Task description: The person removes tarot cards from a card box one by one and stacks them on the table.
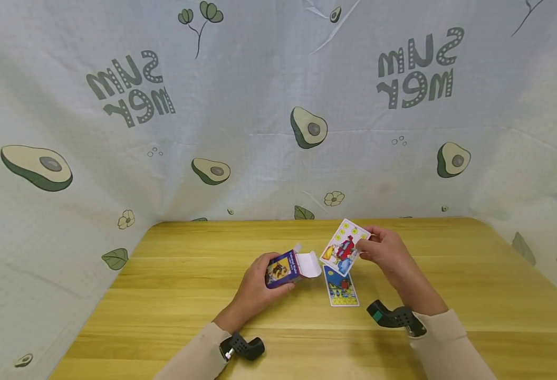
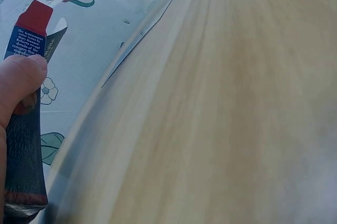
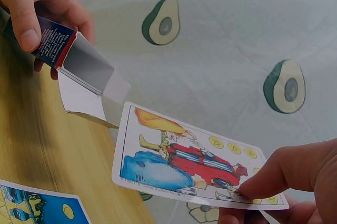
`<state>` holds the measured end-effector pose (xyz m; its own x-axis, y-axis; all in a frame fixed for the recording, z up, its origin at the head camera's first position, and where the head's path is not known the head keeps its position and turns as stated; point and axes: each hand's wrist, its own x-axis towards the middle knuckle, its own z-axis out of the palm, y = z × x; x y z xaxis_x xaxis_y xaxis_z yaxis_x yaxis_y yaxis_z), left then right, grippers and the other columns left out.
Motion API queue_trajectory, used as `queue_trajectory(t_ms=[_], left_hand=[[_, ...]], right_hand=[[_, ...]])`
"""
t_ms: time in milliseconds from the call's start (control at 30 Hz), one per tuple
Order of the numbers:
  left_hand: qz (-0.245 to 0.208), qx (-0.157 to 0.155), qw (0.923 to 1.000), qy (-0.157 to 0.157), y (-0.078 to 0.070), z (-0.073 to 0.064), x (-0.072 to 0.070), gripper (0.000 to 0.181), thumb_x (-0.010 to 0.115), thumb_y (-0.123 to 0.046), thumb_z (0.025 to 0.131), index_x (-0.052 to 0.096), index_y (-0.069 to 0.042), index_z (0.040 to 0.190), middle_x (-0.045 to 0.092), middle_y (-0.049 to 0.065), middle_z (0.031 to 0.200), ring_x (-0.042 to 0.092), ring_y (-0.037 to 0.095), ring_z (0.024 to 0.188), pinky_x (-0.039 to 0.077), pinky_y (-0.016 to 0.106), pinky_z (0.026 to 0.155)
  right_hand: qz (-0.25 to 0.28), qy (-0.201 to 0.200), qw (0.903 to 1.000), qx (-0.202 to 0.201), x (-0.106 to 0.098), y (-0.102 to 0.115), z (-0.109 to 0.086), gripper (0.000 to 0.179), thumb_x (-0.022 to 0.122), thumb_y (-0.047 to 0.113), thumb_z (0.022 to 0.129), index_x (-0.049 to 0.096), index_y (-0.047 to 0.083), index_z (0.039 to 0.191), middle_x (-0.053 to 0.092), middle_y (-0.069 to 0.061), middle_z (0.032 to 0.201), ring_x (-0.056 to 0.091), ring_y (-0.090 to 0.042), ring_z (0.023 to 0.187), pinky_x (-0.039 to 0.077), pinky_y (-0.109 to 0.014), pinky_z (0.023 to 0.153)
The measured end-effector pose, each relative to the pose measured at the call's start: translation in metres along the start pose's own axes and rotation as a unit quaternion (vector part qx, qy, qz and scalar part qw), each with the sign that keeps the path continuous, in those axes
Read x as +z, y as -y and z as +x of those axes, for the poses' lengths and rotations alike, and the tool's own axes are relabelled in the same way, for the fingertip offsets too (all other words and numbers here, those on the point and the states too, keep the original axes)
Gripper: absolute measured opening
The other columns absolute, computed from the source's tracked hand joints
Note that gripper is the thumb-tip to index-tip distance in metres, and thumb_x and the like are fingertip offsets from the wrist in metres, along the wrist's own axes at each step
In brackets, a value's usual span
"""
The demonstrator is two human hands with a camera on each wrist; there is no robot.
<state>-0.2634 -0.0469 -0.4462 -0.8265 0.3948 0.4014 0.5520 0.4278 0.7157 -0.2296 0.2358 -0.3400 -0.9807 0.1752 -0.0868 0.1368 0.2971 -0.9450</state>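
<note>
My left hand (image 1: 258, 285) grips a dark blue card box (image 1: 280, 269) with a picture on its front. The box's white end flap (image 1: 309, 264) hangs open toward the right, and the right wrist view shows inside its mouth. In my right hand (image 1: 389, 250) a tarot card (image 1: 346, 247) is pinched by one edge between thumb and fingers. Its face has a red-robed figure and yellow coins. Another tarot card (image 1: 341, 287), blue and yellow, lies face up on the table just below the held card, which overlaps its top end in the head view.
The wooden table (image 1: 188, 301) spreads around both hands. A pale cloth (image 1: 259, 79) with avocado prints and lettering hangs behind it and along the sides. Each wrist wears a black camera (image 1: 247, 348) on a strap.
</note>
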Motion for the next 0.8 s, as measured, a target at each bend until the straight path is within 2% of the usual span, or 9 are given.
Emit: queue_trajectory(t_ms=[267, 533, 800], left_hand=[[0.001, 0.001, 1.0, -0.001, 0.0, 0.0, 0.0, 0.073, 0.079, -0.042, 0.078, 0.048, -0.008, 0.134, 0.056, 0.001, 0.123, 0.053, 0.014, 0.104, 0.048, 0.033, 0.087], [0.002, 0.004, 1.0, -0.006, -0.001, 0.0, 0.0, 0.07, 0.079, -0.041, 0.078, 0.049, -0.01, 0.133, 0.057, 0.0, 0.121, 0.053, 0.013, 0.103, 0.047, 0.032, 0.086], [0.0, 0.005, 1.0, -0.007, 0.0, 0.0, 0.0, 0.07, 0.079, -0.042, 0.078, 0.049, -0.01, 0.133, 0.056, 0.0, 0.123, 0.053, 0.013, 0.103, 0.047, 0.033, 0.086]], right_hand=[[-0.011, 0.001, 0.9999, 0.004, 0.0, -0.001, 0.002, 0.047, 0.055, 0.013, 0.095, 0.043, -0.004, 0.137, 0.05, -0.026, 0.131, 0.053, -0.031, 0.107, 0.048, -0.027, 0.083], [-0.019, -0.005, 0.9998, 0.007, -0.002, -0.003, 0.003, 0.045, 0.058, 0.017, 0.095, 0.047, -0.008, 0.131, 0.057, -0.022, 0.122, 0.056, -0.022, 0.095, 0.049, -0.026, 0.082], [-0.029, 0.012, 0.9994, 0.014, -0.003, -0.013, 0.007, 0.044, 0.062, 0.019, 0.095, 0.051, -0.006, 0.129, 0.059, -0.019, 0.119, 0.058, -0.022, 0.092, 0.051, -0.033, 0.085]])
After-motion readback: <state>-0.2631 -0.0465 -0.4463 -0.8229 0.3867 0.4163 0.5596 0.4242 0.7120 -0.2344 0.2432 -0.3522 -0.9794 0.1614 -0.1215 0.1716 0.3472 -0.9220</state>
